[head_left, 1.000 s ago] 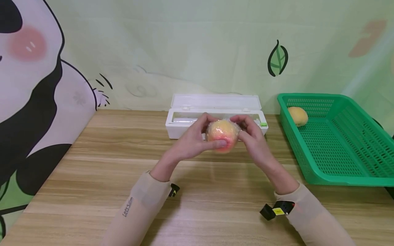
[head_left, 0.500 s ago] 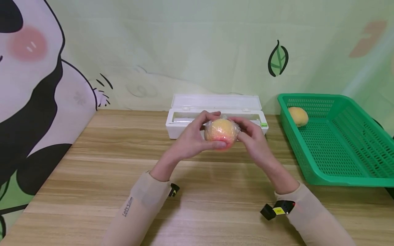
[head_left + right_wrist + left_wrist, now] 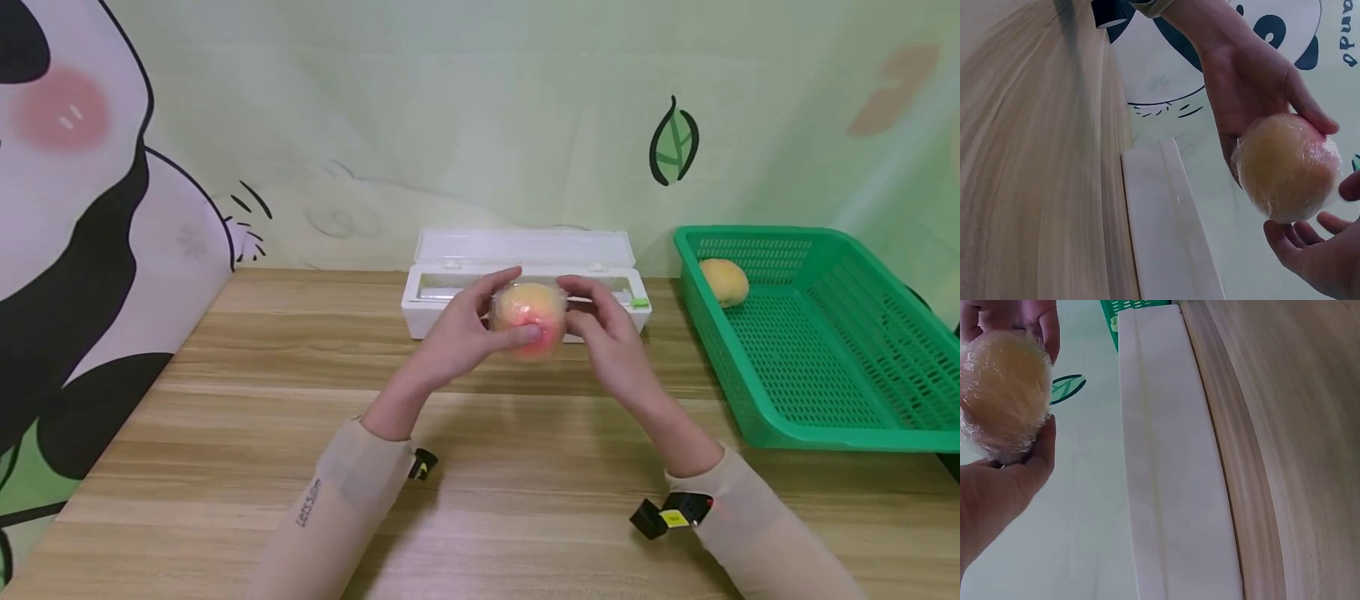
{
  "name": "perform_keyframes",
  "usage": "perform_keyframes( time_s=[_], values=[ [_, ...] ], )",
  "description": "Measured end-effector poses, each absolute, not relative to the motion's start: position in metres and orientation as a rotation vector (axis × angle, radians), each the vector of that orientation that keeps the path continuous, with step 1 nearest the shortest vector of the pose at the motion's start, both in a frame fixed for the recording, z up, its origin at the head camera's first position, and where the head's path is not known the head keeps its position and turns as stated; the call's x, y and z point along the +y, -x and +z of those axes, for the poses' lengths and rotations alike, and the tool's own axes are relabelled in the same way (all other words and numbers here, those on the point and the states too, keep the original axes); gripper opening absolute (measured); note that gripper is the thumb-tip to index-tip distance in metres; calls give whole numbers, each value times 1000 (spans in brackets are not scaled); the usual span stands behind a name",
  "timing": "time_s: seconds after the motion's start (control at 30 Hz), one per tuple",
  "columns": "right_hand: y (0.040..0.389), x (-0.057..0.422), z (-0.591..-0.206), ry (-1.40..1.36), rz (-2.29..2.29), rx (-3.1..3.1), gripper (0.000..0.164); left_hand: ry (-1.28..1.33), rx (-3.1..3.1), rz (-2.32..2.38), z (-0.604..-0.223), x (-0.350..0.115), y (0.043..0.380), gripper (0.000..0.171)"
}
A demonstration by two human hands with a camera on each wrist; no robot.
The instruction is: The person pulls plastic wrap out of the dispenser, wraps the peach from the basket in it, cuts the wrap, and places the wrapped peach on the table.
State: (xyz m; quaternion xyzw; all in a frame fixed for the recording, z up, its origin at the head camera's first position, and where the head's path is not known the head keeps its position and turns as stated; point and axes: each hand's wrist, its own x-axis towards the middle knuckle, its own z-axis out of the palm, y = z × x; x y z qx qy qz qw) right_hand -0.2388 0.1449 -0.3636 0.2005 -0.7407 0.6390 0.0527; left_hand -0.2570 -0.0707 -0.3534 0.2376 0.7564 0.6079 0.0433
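A peach wrapped in shiny cling film is held up above the table, in front of a white box. My left hand grips it from the left, with the thumb across its near face. To its right is my right hand, fingers loosely bent at the film's edge. In the right wrist view, the fingertips of the right hand are close under the wrapped peach, and its thumb stands apart. Crinkled film covers the peach in the left wrist view.
Behind the hands stands the white cling film dispenser, lid raised, with a green slider at its right end. A green basket at the right holds an unwrapped peach. A printed cloth hangs behind the wooden table.
The wrapped peach has moved slightly left and up with the left hand. The right hand's thumb and fingers have spread and eased away from the film.
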Motion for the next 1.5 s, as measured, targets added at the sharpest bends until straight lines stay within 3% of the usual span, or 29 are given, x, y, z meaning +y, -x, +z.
perform_keyframes(
  time_s=[0.1, 0.27, 0.37, 0.73, 1.07, 1.5],
  values=[
    [238, 145, -364, -712, 1854, -2306, 43, -681, 2310, 1861, -356, -72, 258, 59],
    [237, 143, -365, -832, 1670, -2436, 75, -640, 2293, 1864, -358, -72, 261, 50],
    [237, 140, -365, -808, 1606, -2475, 85, -645, 2311, 1831, -359, -71, 261, 47],
    [235, 143, -360, -717, 1565, -2548, 83, -682, 2339, 1710, -361, -72, 261, 42],
    [237, 143, -361, -644, 1476, -2589, 90, -833, 2613, 1587, -352, -72, 253, 68],
    [234, 142, -362, -668, 1442, -2550, 96, -871, 2700, 1586, -344, -71, 246, 53]
  ],
)
